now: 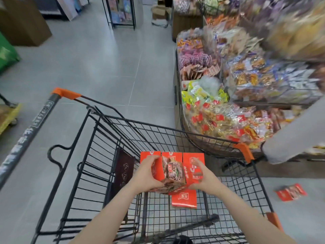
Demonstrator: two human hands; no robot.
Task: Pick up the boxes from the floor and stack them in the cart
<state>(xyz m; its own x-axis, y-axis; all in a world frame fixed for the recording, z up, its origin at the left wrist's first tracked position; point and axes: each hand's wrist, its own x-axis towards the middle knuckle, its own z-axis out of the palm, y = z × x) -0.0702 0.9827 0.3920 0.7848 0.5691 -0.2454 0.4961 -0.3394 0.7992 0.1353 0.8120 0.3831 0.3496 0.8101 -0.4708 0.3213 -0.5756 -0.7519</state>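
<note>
Step in hand: placement. The left hand [149,171] and right hand [202,176] clamp a red box [173,173] between curled fingers, held over the cart [112,155] basket. Beyond the fingertips stands a row of boxes [175,156]; below the fingers lies another — next move: lower and seat squarely. One box on the floor [291,191] remains, right of the right fingers.

boxes [172,158] in cart [98,155] | snack bins [219,103] right of cart
</note>
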